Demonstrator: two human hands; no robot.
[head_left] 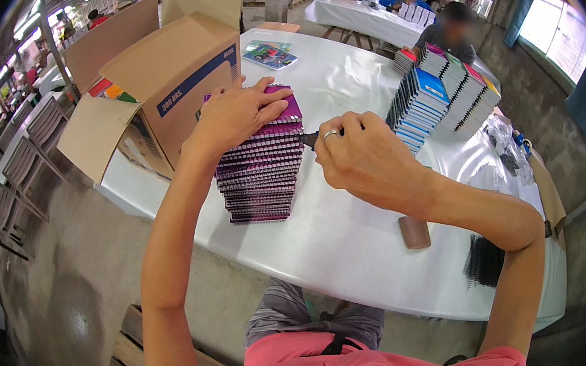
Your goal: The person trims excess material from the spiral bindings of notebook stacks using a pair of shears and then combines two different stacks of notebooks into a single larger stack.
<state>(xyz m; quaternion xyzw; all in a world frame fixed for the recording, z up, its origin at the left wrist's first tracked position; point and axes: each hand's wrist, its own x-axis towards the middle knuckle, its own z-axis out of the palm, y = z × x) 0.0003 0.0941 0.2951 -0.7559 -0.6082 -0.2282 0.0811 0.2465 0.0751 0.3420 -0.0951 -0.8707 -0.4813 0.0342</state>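
Note:
A tall stack of purple spiral-bound notebooks (258,172) stands on the white-covered table, their wire-bound edges facing me. My left hand (239,113) lies on top of the stack with its fingers spread. My right hand (364,151) is closed round a black tool (308,139). Its narrow dark end points left and meets the stack's right side near the top. The hand hides most of this tool, so I cannot tell its exact kind.
An open cardboard box (175,78) stands left of the stack. Blue notebooks (418,110) and other stacked notebooks (460,86) are at the back right. A brown block (414,233) and black spiral coils (485,262) lie nearer. Across the table sits a person (451,39).

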